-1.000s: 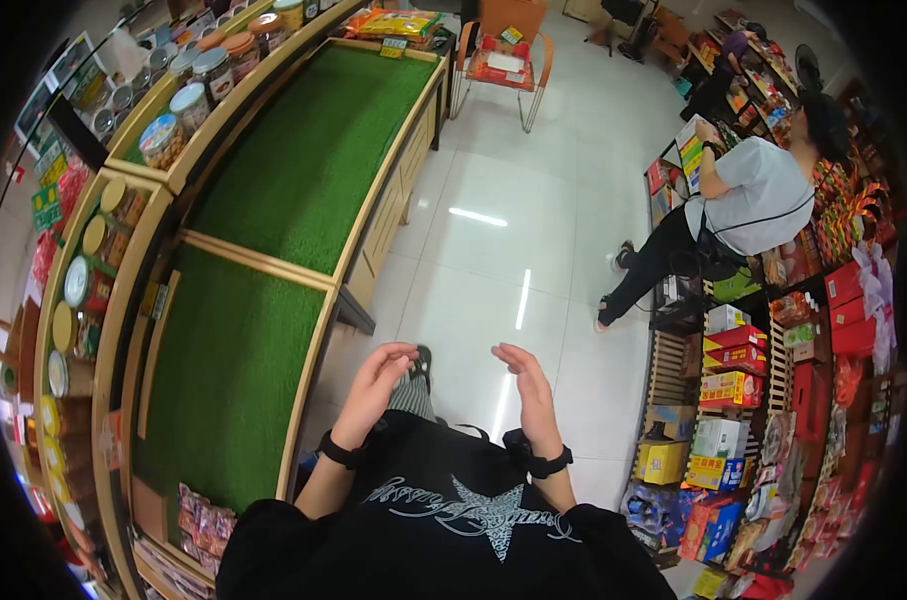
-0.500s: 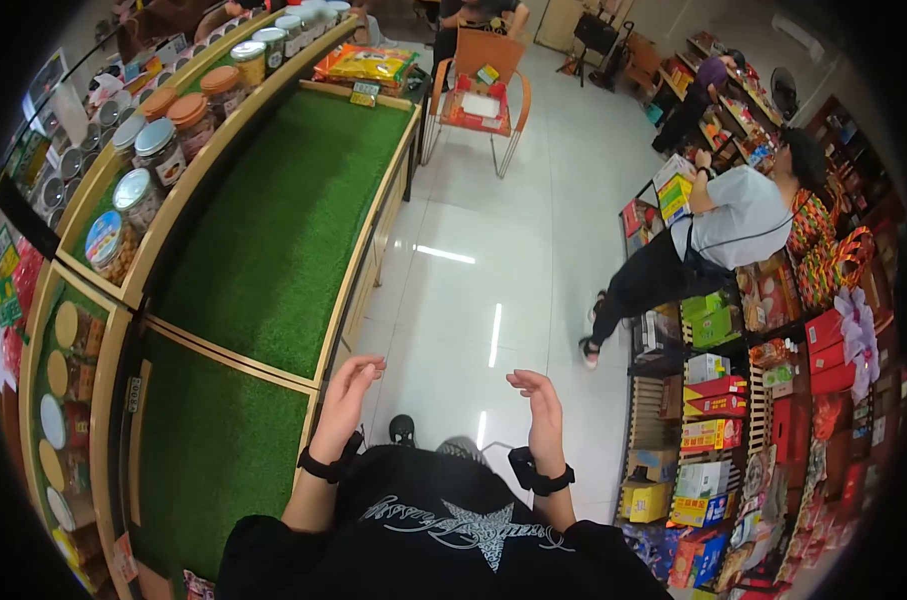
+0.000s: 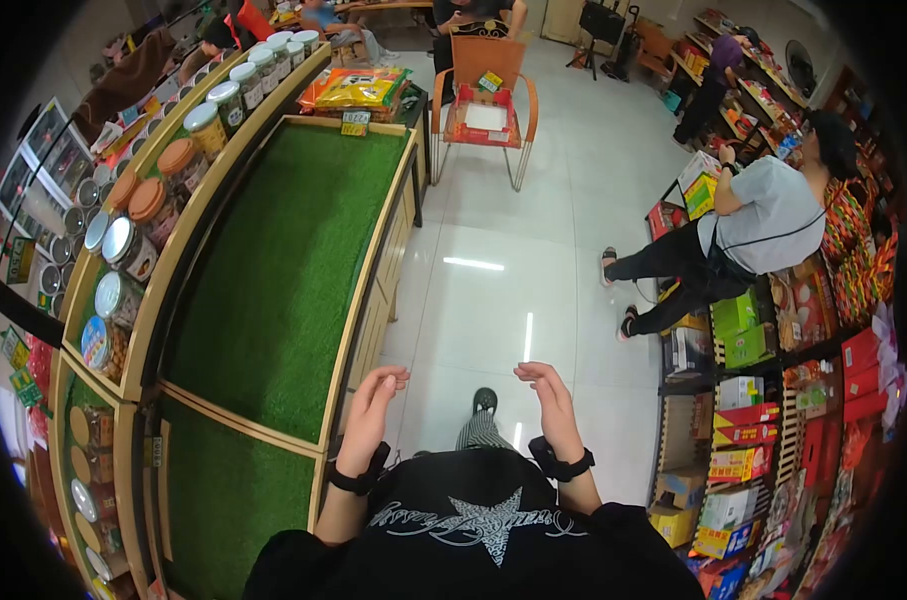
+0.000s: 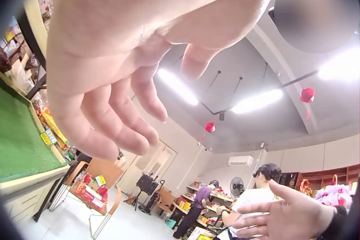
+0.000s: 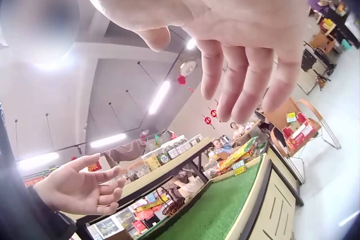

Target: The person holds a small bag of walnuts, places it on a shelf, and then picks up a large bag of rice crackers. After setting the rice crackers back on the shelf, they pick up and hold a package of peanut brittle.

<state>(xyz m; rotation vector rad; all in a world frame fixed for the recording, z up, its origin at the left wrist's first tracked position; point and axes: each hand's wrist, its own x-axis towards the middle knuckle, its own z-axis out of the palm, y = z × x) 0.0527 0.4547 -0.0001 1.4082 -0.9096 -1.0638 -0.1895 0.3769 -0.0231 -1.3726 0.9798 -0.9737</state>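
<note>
My left hand [image 3: 369, 410] is held in the air in front of my body, near the edge of the green-lined display stand [image 3: 273, 290], its fingers loosely bent and holding nothing. Opposite it, my right hand [image 3: 550, 402] is raised over the tiled floor, also holding nothing. The two palms face each other with a wide gap between them. Close up in the left wrist view, the left fingers [image 4: 121, 116] hang relaxed. The right fingers [image 5: 242, 77] are slightly bent in the right wrist view. Each wrist wears a black band.
Lidded jars [image 3: 178, 160] line the stand's upper shelf, and bagged goods [image 3: 358, 88] lie at its far end. Ahead is an orange chair [image 3: 483, 70] with a red box [image 3: 483, 115] on it. A person [image 3: 763, 215] stands at the right beside shelves of boxed goods [image 3: 738, 460].
The view has shifted along the stand and tilted up, with the chair now lower in frame. A foot shows forward below my hands. Both hands stay raised, holding nothing.
</note>
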